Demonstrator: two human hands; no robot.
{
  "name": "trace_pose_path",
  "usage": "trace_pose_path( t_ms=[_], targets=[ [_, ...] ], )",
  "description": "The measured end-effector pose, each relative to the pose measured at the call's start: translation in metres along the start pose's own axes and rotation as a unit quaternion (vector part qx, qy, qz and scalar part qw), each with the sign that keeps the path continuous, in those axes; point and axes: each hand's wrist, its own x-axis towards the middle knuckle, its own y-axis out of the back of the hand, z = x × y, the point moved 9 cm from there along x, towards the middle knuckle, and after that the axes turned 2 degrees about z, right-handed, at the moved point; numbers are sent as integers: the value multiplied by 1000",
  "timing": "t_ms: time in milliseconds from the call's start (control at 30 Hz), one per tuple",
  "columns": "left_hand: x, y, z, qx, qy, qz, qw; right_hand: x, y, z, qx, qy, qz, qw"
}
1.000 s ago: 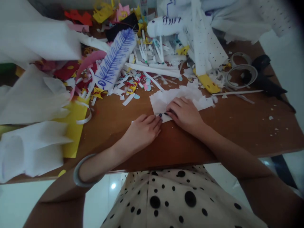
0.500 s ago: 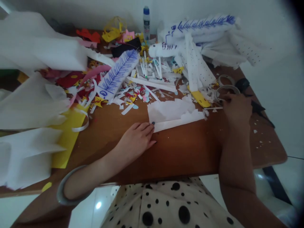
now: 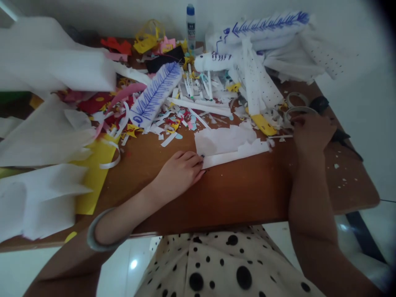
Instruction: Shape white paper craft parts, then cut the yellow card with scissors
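Observation:
My left hand lies flat on the brown table, its fingertips pinning the left end of a torn white paper sheet with a folded lower edge. My right hand has reached out to the right and rests on a tape roll, fingers curled at its rim; whether it grips the roll is unclear. A thin white paper strip lies just left of that hand. Black scissors lie partly hidden behind my right hand.
Coloured paper scraps litter the table's middle. A blue-inked paper feather, a white paper figure and a glue bottle stand at the back. Large white sheets and yellow paper cover the left. A second tape roll sits behind.
My right hand left the white sheet and moved right to the tape roll, where it now sits. The left hand stayed at the sheet's left end. The view tilted up.

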Motion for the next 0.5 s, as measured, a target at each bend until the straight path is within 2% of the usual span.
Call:
trace_pose_path(
  t_ms=[167, 300, 400, 500],
  targets=[
    [0, 2, 2, -7, -4, 17, 1000, -1, -5, -1, 51, 33, 10, 998],
    [0, 1, 5, 10, -10, 5, 1000, -2, -1, 0, 71, 29, 31, 997],
    [0, 0, 5, 17, -11, 1, 1000, -3, 17, -2, 91, 6, 74, 993],
    [0, 1, 2, 7, -15, 10, 1000, -17, 55, -12, 170, -7, 185, 968]
  ],
)
